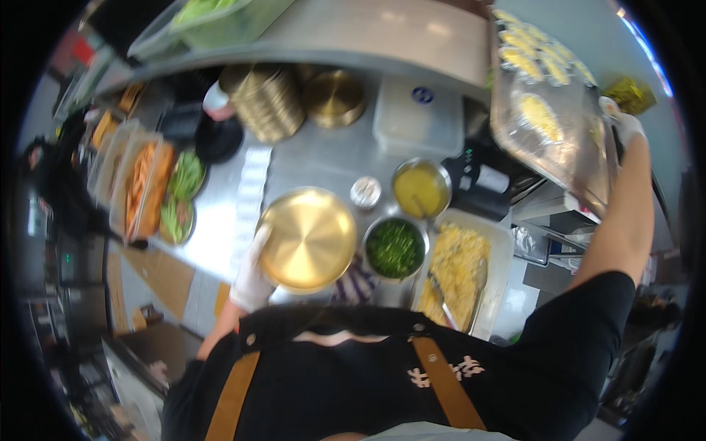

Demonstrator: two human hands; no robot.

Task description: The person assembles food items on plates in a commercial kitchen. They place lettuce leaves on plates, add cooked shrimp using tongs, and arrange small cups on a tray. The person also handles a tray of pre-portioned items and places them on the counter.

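My left hand (pixel 252 273), in a white glove, grips the left rim of a round gold plate (pixel 309 239), its fingers partly hidden behind it. Nothing lies on the plate's shiny surface. My right arm stretches far out to the right, and my gloved right hand (pixel 629 127) is at the outer edge of a metal tray (pixel 581 165). Its fingers are too small and blurred to make out. On that tray sit several oval foil cups of yellow food (pixel 539 117), one apart from the rest.
Right of the plate stand a bowl of chopped greens (pixel 396 248), a pot of yellow liquid (pixel 421 188), a small white-topped jar (pixel 365 192) and a tub of yellow chunky food (pixel 460 261). Behind are stacked gold plates (pixel 266 103) and a lidded plastic box (pixel 419 114). Orange food containers (pixel 143 191) stand left.
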